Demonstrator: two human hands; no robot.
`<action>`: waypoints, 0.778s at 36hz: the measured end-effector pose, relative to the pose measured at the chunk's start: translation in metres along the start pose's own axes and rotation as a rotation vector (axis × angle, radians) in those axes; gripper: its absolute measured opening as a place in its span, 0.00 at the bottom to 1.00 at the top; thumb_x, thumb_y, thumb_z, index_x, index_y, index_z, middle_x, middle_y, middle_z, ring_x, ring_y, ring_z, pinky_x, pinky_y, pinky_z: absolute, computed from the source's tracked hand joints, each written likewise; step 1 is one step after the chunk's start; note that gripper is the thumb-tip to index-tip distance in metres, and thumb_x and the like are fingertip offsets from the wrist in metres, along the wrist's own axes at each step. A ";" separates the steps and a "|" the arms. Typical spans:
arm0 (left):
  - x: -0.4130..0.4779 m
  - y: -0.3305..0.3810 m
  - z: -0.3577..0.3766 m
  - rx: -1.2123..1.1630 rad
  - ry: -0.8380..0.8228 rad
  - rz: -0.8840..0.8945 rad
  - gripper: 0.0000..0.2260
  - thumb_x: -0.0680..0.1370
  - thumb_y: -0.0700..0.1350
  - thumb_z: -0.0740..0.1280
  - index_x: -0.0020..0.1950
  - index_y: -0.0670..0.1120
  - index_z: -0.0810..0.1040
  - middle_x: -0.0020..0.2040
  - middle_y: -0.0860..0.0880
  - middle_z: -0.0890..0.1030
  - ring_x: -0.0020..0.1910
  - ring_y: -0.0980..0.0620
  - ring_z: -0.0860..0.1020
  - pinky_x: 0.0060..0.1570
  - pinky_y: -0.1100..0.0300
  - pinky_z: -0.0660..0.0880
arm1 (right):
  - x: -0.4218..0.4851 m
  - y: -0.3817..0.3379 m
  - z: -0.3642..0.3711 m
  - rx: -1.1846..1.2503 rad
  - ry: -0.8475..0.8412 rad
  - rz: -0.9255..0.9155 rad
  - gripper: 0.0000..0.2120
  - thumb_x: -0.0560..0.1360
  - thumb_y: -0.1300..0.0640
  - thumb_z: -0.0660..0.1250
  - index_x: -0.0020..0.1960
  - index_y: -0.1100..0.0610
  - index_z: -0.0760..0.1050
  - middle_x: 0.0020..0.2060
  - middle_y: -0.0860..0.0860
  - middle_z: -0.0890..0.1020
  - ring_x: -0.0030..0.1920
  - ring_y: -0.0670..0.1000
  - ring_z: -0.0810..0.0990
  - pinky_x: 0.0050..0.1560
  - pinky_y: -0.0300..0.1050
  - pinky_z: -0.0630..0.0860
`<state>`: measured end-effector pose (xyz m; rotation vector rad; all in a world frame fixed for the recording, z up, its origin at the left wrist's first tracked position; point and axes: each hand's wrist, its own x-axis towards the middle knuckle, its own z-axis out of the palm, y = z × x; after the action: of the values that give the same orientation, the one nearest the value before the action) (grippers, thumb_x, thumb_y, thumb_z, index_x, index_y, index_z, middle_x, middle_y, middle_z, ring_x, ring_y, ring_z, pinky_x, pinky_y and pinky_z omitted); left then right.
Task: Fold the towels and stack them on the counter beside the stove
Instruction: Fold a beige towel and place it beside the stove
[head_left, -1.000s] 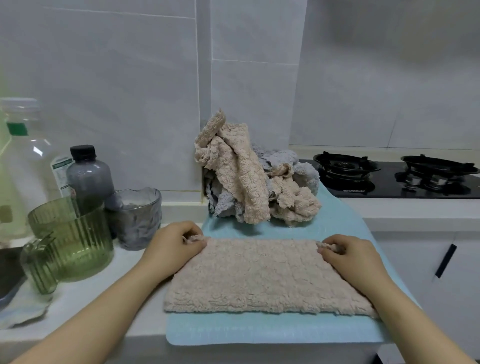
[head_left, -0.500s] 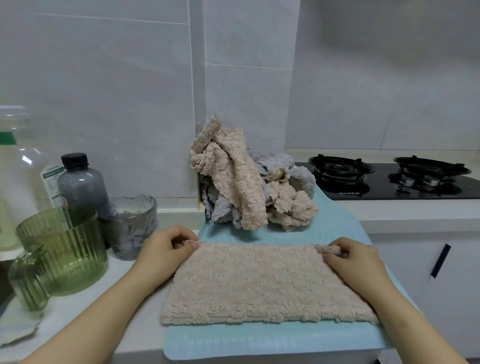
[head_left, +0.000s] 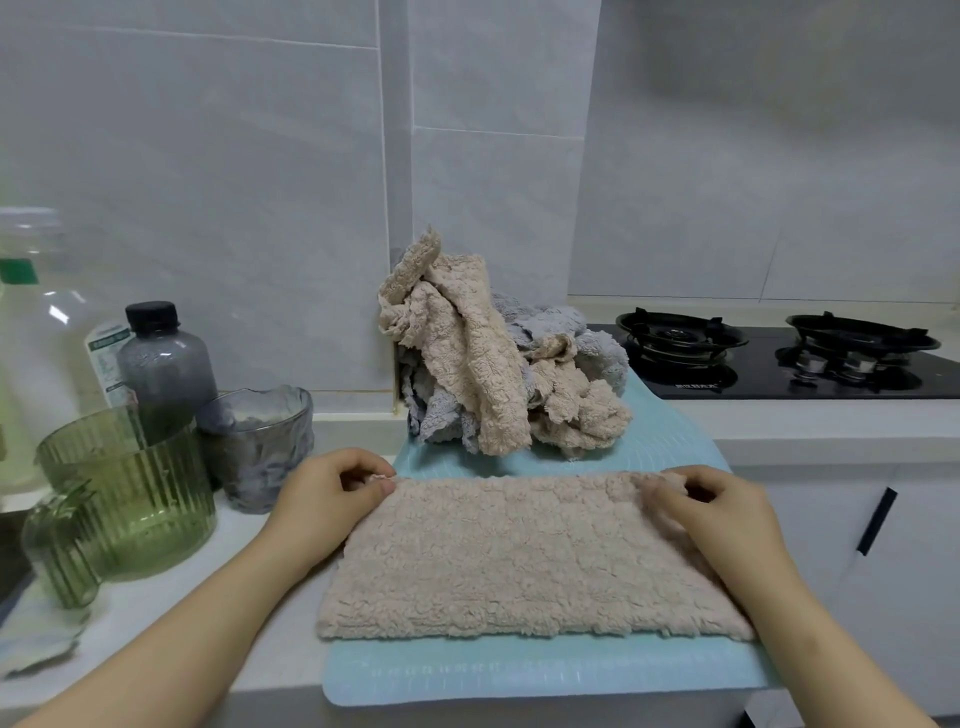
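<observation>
Head camera looks down on my two hands at the far edge of a beige fleece towel (head_left: 519, 556), which lies flat as a wide rectangle on a pale blue mat (head_left: 519, 675) at the front of the white counter (head_left: 171, 613). My left hand (head_left: 327, 499) is curled over the towel's far left corner, thumb and fingers pinching the cloth there. My right hand (head_left: 711, 514) is curled in the same way over the far right corner, pinching a small raised bit of the edge. Both forearms reach in from the bottom of the view, the right one lying over the towel's right side. Just behind the towel, at the back of the mat and against the tiled wall (head_left: 260, 182), sits a loose heap of towels (head_left: 498, 374), beige and grey ones tangled together, unfolded. To the right of the heap is a black gas stove (head_left: 779, 364) with two burners. On the counter to the left stand a green ribbed glass jar (head_left: 135, 499), a smaller green glass vessel (head_left: 57, 551) in front of it, a grey textured tumbler (head_left: 260, 447) near my left hand, a dark bottle with a black cap (head_left: 163, 364) and a large clear bottle (head_left: 31, 338) at the frame's edge. Below the stove, a white cabinet front carries a dark handle (head_left: 877, 521).
</observation>
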<state>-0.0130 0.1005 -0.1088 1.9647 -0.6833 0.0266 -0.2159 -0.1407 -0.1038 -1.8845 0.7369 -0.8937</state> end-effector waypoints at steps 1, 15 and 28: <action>0.000 0.001 0.000 -0.011 0.005 0.000 0.08 0.71 0.38 0.73 0.36 0.50 0.80 0.34 0.49 0.79 0.33 0.53 0.73 0.33 0.71 0.68 | -0.001 -0.001 0.000 0.037 -0.006 0.016 0.05 0.71 0.55 0.71 0.38 0.55 0.82 0.27 0.48 0.77 0.19 0.42 0.66 0.20 0.34 0.63; -0.001 0.005 -0.001 -0.149 0.051 -0.069 0.07 0.72 0.36 0.72 0.38 0.47 0.80 0.37 0.49 0.79 0.35 0.54 0.73 0.36 0.68 0.70 | 0.035 -0.003 0.007 0.033 0.038 0.097 0.13 0.73 0.54 0.70 0.34 0.61 0.76 0.20 0.49 0.69 0.22 0.51 0.65 0.24 0.38 0.63; 0.009 0.001 0.007 0.054 0.128 -0.038 0.10 0.73 0.38 0.71 0.36 0.52 0.77 0.35 0.53 0.79 0.33 0.57 0.74 0.35 0.70 0.67 | 0.042 0.007 0.023 -0.193 0.106 -0.122 0.03 0.75 0.58 0.67 0.43 0.55 0.74 0.31 0.52 0.78 0.31 0.50 0.73 0.32 0.41 0.66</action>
<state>-0.0072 0.0906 -0.1087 2.0082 -0.5668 0.1480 -0.1749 -0.1659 -0.1063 -2.0825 0.8024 -1.0367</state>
